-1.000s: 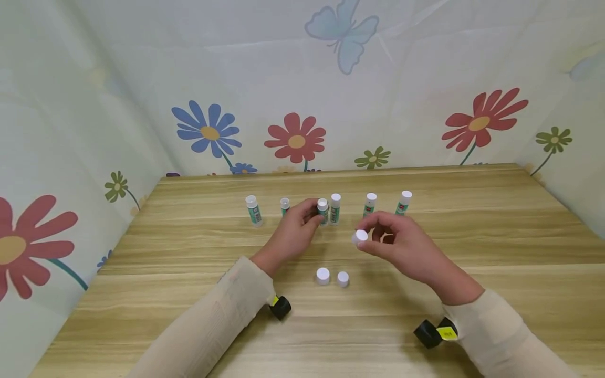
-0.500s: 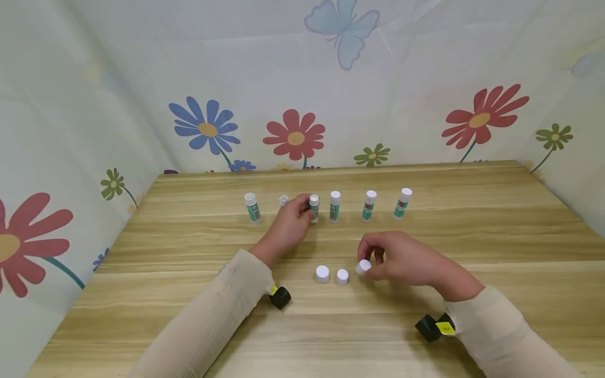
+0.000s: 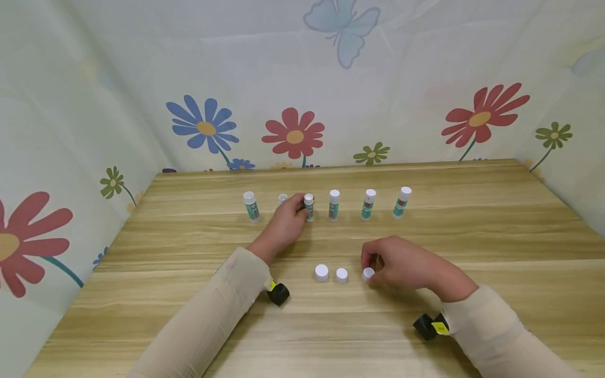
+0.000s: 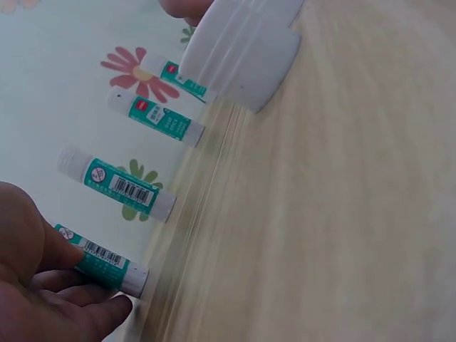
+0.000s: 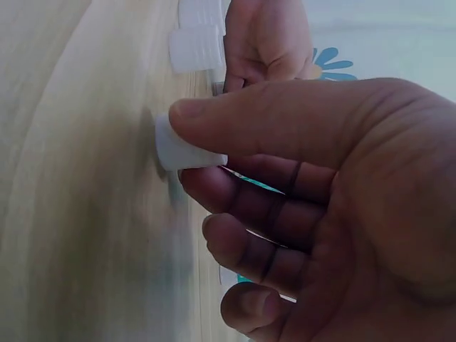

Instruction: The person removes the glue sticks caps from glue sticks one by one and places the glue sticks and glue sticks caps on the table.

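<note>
My left hand (image 3: 285, 223) holds an uncapped glue stick (image 3: 309, 201) upright at the back of the table, thumb on one side and fingers behind it. In the left wrist view its green barcode label (image 4: 103, 255) shows beside the thumb. With thumb and index finger, my right hand (image 3: 408, 265) pinches a white glue stick cap (image 3: 368, 273) down at the tabletop, the remaining fingers loosely curled. Left of it stand two more white caps, a wider one (image 3: 321, 272) and a smaller one (image 3: 341, 275), both untouched.
Further glue sticks stand in a row: one uncapped (image 3: 252, 207) at far left, another (image 3: 282, 199) mostly hidden by my left hand, and three capped ones (image 3: 333, 205) to the right. A flowered curtain (image 3: 255, 73) hangs behind the wooden table (image 3: 302, 336).
My right hand has brought the cap down and toward me, beside the two other caps. My left hand has shifted the uncapped glue stick leftward, away from the capped one beside it.
</note>
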The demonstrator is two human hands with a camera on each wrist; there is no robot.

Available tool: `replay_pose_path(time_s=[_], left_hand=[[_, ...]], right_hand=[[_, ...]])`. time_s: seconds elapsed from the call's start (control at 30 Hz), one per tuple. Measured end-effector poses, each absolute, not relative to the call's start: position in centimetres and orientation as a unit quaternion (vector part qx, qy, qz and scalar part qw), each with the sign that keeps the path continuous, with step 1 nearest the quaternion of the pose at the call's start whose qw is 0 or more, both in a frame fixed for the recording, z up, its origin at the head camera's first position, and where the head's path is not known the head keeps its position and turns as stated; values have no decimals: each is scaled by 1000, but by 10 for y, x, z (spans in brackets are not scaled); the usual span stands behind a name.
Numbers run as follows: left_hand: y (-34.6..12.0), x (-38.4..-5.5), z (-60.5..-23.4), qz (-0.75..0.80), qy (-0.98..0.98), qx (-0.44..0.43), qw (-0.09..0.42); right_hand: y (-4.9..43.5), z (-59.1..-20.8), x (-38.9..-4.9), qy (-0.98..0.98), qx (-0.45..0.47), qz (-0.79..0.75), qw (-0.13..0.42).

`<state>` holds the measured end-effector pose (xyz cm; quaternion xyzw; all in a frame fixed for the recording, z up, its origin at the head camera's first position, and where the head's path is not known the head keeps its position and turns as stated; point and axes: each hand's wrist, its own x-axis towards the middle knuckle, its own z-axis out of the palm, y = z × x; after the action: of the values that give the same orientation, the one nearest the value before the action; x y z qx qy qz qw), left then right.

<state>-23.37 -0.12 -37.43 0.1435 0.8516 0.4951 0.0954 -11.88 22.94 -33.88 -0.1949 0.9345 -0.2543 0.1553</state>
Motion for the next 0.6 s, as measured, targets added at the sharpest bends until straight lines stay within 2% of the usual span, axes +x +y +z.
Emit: replay_pose_path(time_s=[0.6], left_hand=[[-2, -236, -377, 485, 859, 135, 93]], right_hand=[[229, -338, -117, 939, -187, -231, 170]])
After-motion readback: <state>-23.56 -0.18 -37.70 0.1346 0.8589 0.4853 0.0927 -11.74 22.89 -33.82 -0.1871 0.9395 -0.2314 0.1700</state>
